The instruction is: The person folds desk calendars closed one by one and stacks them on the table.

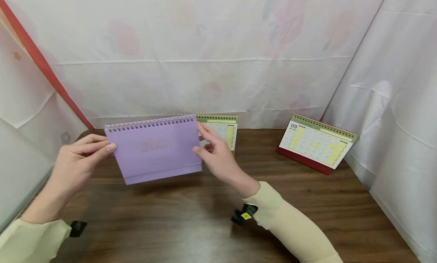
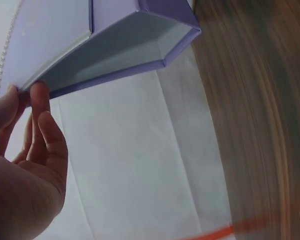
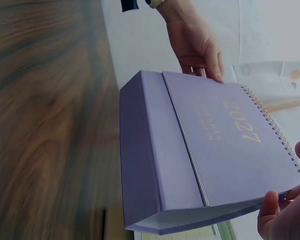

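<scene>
A purple spiral-bound desk calendar (image 1: 155,151) is held up above the table between both hands. My left hand (image 1: 80,153) pinches its left side edge, thumb on the front cover. On the opposite edge, my right hand (image 1: 220,155) grips it with the thumb in front and fingers behind. Gold "2027" lettering marks the cover (image 3: 235,125) in the right wrist view. From the left wrist view, the hollow underside (image 2: 125,47) of its folded stand shows. Partly hidden behind it stands a green-topped desk calendar (image 1: 225,130).
Another green-topped calendar (image 1: 315,143) with a red base stands at the right, angled, its page reading 09. The brown wooden table (image 1: 177,221) runs up to a pale printed cloth (image 1: 218,58) at the back. White cloth (image 1: 399,134) hangs along the right side.
</scene>
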Tool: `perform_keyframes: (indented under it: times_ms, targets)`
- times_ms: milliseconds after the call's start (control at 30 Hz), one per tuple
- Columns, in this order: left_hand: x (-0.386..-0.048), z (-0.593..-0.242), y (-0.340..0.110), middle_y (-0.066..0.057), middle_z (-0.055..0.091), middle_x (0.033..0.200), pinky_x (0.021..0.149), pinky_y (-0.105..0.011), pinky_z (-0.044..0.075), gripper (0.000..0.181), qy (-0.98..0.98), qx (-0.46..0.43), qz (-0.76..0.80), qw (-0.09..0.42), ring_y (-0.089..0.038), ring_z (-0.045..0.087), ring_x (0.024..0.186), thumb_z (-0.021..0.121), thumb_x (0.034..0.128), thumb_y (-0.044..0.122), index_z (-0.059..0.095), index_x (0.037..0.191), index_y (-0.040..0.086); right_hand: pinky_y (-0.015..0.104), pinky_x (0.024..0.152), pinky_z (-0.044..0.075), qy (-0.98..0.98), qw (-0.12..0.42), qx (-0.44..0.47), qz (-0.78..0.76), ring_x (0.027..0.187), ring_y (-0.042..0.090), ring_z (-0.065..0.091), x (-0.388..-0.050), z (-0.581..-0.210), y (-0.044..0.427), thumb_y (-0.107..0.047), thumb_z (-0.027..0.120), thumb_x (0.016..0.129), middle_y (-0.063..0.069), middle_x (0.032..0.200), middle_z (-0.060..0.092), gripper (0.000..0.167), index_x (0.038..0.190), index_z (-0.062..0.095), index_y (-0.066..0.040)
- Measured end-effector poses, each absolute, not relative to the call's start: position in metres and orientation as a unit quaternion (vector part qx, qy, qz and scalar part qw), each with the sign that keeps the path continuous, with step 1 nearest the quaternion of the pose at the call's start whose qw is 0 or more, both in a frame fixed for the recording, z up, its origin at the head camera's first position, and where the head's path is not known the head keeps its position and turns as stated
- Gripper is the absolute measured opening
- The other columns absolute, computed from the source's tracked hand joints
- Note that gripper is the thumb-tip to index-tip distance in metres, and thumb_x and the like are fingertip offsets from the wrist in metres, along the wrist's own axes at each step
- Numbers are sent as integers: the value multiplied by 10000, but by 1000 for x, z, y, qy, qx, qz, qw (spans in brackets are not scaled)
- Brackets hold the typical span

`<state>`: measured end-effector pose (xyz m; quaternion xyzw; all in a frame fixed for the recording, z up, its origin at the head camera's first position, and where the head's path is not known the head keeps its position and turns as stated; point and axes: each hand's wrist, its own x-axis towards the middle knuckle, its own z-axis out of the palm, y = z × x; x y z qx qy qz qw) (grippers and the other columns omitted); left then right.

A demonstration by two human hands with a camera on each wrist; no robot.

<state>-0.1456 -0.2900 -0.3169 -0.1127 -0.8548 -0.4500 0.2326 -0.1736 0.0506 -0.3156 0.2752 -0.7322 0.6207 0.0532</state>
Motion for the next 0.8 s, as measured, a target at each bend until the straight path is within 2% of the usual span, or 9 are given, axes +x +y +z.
perform_keyframes:
  times_ms: [267, 467, 800]
  targets:
    - [-156, -326, -239, 35, 680, 955, 689, -120, 432, 142, -839, -180, -456, 234, -34, 589, 858, 771, 846, -26, 796, 980, 15, 248, 869, 462, -717, 74, 239, 651, 1138, 283, 518, -163, -327, 102, 74, 599, 925, 146, 1519, 423, 528, 1436, 466, 60]
    - [-157, -337, -202, -30, 686, 982, 713, -135, 459, 139, -831, -194, -481, 203, -61, 595, 883, 772, 863, 22, 799, 999, 36, 230, 904, 470, -716, 97, 229, 652, 1126, 221, 519, -156, -339, 138, 89, 587, 933, 137, 1490, 461, 506, 1428, 488, 48]
    - [-157, -350, -168, -4, 682, 1001, 676, -173, 488, 126, -813, -201, -520, 165, -111, 615, 848, 770, 874, 57, 801, 996, 50, 202, 943, 450, -750, 117, 204, 618, 1222, 119, 534, -145, -359, 177, 73, 570, 961, 139, 1486, 476, 450, 1408, 515, 51]
